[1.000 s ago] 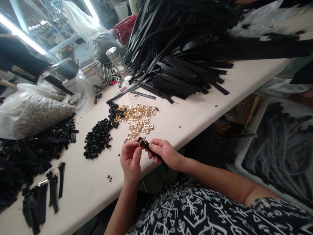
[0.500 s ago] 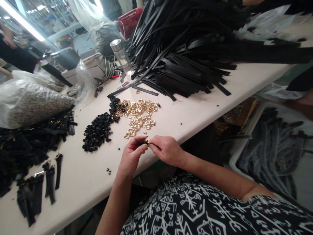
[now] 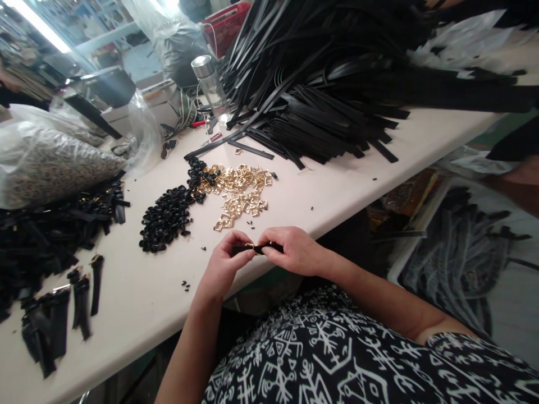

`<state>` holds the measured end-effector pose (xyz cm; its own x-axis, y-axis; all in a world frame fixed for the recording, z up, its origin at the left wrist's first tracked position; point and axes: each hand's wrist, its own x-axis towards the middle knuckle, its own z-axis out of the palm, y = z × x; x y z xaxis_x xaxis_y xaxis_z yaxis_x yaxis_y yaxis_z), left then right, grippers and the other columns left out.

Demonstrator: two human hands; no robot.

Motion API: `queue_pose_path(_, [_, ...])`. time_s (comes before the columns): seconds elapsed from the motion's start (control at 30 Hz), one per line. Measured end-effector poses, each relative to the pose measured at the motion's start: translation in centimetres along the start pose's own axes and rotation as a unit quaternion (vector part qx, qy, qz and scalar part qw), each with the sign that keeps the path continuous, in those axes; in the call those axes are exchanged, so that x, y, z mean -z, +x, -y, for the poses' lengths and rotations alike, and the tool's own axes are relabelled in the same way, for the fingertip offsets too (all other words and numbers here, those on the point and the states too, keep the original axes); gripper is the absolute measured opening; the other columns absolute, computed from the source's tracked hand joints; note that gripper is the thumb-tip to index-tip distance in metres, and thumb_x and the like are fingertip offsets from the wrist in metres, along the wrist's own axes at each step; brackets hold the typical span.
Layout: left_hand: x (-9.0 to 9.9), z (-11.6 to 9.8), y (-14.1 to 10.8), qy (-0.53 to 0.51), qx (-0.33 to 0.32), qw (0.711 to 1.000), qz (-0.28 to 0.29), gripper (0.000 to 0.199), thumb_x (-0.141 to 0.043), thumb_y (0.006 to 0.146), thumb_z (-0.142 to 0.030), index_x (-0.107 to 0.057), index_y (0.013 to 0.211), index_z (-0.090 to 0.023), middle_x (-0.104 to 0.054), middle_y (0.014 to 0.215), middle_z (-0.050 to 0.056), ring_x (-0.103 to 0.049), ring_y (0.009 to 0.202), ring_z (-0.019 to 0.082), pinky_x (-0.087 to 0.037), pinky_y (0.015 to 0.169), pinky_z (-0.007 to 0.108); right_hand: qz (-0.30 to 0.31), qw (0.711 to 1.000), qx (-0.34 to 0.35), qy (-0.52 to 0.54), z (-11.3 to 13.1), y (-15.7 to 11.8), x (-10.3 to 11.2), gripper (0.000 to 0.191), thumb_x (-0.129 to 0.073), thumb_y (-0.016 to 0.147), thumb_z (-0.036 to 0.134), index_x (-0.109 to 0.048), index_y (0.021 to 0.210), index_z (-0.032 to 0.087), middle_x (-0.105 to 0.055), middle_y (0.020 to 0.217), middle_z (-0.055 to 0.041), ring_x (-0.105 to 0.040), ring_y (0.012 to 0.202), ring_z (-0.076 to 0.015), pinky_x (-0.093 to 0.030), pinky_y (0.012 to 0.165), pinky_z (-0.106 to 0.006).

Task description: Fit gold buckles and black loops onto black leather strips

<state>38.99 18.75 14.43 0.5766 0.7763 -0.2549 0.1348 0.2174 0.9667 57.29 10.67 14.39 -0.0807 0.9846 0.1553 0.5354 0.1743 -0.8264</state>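
Observation:
Between my two hands is a short black strap (image 3: 241, 250) with a small gold buckle (image 3: 250, 245) on it, just over the table's front edge. My left hand (image 3: 223, 264) pinches the strap's left part between thumb and fingers, close to the buckle. The right part of the strap is gripped by my right hand (image 3: 295, 251), thumb near the buckle. Beyond my hands lies a heap of gold buckles (image 3: 244, 188). Left of it is a pile of small black loops (image 3: 166, 219). A few tiny black bits (image 3: 186, 286) are scattered on the tabletop.
Several buckled black straps (image 3: 54, 314) lie at the left, beside a larger heap (image 3: 37, 247) under a clear bag (image 3: 50, 163). Long black strips (image 3: 320, 123) cover the back of the table (image 3: 337, 191). A glass bottle (image 3: 213, 90) stands there. A white bin (image 3: 421, 235) is at right.
The strap now lies more level between my hands, and more of it shows at the right hand. Both hands stay close together at nearly the same place. The view has shifted slightly.

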Motion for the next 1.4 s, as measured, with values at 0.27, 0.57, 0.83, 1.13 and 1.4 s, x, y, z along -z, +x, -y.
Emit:
queue_pose_path(0.27, [-1.0,1.2,0.0,-0.198,0.101,0.975,-0.016,0.044,-0.086,0.058,-0.028,-0.065,0.096,-0.020,-0.064,0.076,-0.001,-0.054,0.060,0.008,-0.044,0.058,0.021,0.010,0.992,0.000,0.125,-0.2,0.0,-0.6,0.013,-0.057,0.091,0.025,-0.062,0.081,0.017,-0.060,0.072,0.0015,-0.053,0.068,-0.0121,-0.039,0.065,-0.024])
queue_pose_path(0.57, [-1.6,1.3,-0.2,-0.141,0.031,0.990,-0.007,0.029,-0.085,0.064,-0.027,-0.058,0.073,-0.019,-0.058,0.068,-0.004,-0.053,0.062,0.010,-0.045,0.062,0.022,0.029,0.986,-0.016,0.165,-1.3,0.0,-0.5,0.021,-0.059,0.090,0.030,-0.064,0.076,0.016,-0.057,0.065,0.0029,-0.050,0.062,-0.0102,-0.037,0.060,-0.022])
queue_pose_path(0.83, [-1.0,1.6,-0.9,-0.101,0.019,0.995,0.007,0.024,-0.083,0.068,-0.023,-0.068,0.085,-0.019,-0.069,0.085,0.001,-0.062,0.080,0.014,-0.049,0.078,0.025,0.001,0.993,-0.022,0.112,-1.0,0.0,-0.8,0.021,-0.060,0.087,0.027,-0.062,0.070,0.016,-0.055,0.062,0.0036,-0.048,0.059,-0.0093,-0.032,0.057,-0.022])
queue_pose_path(1.13, [-0.4,1.8,-0.4,-0.160,0.007,0.982,-0.097,0.020,-0.083,0.064,-0.023,-0.069,0.076,-0.017,-0.066,0.074,-0.001,-0.054,0.062,0.007,-0.043,0.059,0.017,0.001,0.999,-0.034,0.013,-0.6,-0.1,-0.4,0.009,-0.057,0.085,0.020,-0.065,0.082,0.017,-0.063,0.072,0.0002,-0.054,0.065,-0.0123,-0.035,0.063,-0.024])
queue_pose_path(1.4, [-0.7,1.9,0.1,-0.246,0.049,0.960,-0.121,0.028,-0.088,0.055,-0.022,-0.069,0.074,-0.015,-0.066,0.072,0.001,-0.054,0.057,0.007,-0.043,0.053,0.016,-0.023,0.999,-0.028,0.035,-0.7,-0.2,-0.3,0.011,-0.053,0.084,0.017,-0.061,0.077,0.017,-0.060,0.067,0.0014,-0.053,0.062,-0.0121,-0.038,0.062,-0.024])
